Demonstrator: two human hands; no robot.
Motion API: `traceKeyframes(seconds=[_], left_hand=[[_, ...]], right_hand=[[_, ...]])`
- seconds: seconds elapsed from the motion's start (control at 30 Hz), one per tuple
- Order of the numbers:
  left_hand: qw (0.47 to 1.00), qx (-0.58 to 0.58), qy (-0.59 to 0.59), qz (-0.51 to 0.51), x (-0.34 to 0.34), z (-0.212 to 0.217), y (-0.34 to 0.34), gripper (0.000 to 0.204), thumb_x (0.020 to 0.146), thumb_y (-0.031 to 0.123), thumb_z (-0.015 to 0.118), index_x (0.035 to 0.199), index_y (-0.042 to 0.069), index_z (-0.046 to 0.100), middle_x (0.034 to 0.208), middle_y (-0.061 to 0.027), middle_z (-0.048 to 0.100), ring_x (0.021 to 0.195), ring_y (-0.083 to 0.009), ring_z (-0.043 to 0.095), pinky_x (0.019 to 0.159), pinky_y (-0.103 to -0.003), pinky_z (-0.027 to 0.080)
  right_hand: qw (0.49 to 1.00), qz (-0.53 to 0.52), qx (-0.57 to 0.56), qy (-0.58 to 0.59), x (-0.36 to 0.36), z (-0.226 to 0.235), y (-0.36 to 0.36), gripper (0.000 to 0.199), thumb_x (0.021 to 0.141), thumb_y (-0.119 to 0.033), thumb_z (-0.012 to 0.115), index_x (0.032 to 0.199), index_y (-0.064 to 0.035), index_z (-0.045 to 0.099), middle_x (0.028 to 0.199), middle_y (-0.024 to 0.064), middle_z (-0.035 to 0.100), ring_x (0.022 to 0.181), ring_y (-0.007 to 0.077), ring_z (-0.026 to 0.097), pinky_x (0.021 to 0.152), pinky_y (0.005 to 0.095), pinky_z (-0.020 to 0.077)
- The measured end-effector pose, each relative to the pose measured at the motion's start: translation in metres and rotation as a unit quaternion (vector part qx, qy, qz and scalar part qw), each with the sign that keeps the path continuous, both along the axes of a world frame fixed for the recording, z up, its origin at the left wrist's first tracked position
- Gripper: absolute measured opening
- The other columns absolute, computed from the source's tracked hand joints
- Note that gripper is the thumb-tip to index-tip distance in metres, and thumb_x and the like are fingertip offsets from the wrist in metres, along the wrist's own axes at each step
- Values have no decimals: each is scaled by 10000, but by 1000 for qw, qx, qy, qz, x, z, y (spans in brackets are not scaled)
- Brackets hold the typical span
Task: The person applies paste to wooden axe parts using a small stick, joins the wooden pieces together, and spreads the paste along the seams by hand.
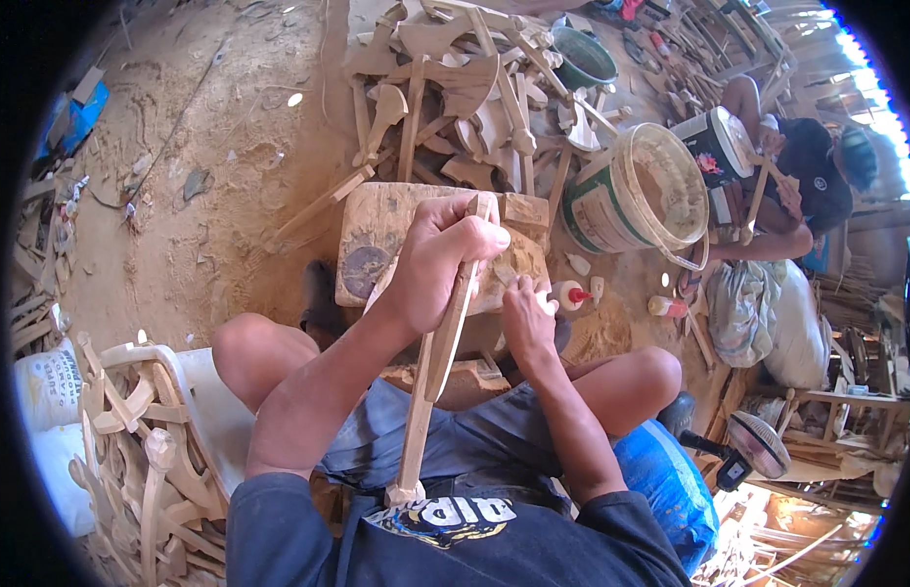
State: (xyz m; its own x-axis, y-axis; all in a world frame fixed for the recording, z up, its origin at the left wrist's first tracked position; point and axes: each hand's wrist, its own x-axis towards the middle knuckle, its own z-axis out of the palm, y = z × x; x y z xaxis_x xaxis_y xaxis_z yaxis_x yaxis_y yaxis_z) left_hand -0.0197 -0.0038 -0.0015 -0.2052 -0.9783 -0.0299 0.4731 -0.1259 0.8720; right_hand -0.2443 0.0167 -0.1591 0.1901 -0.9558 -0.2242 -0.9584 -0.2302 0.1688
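Note:
My left hand (443, 256) is wrapped around a long, pale wooden piece (451, 338), its thumb pressed along the top. The piece slants down toward my lap. Below it a wooden shaft (414, 440) with a knobbed end rests against my shirt; I cannot tell whether the two are joined. My right hand (529, 315) is closed with curled fingers at the right edge of a thick wooden work block (377, 217). What it holds, if anything, is too small to make out. Beside it lies a white bottle with a red cap (574, 294).
Carved wooden parts (445, 83) are heaped beyond the block. A large bucket (621, 196) stands at the right, near a seated co-worker (812, 186) handling wood. More carved parts (152, 460) fill a white container at the lower left. A fan (753, 450) is at the lower right.

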Motion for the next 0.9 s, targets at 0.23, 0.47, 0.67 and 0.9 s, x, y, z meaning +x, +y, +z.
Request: traceKeyframes(seconds=[0.23,0.47,0.67,0.9], left_hand=[[997,15,68,-22,-4,-1,-2,229,940,208,658,744,99,613,650,41,536,544,-42,471,516,-240,379],[1000,0,19,-12,6,4,2,313,942,289,555,727,63,525,690,-45,500,536,-97,487,507,-238,431],[993,-23,113,-21,1,-2,-2,216,925,231,637,790,69,589,629,6,521,485,-77,492,465,-227,406],[989,-15,139,-35,1,-5,-3,256,932,268,613,822,39,579,642,-9,516,505,-77,494,482,-226,420]], right_hand=[[982,8,12,-186,-58,-17,-16,255,1008,-164,574,1077,13,744,977,142,756,881,298,766,731,430,607],[783,-215,198,-549,-41,92,-11,435,1114,-370,555,1046,-10,790,706,51,712,592,79,618,523,257,470],[740,-66,106,-660,-50,109,1,214,1040,-78,698,1206,8,802,990,66,771,827,137,701,702,287,527],[865,184,-134,-446,-30,134,-13,388,830,15,795,1209,-63,827,1219,131,780,1084,322,722,964,422,553]])
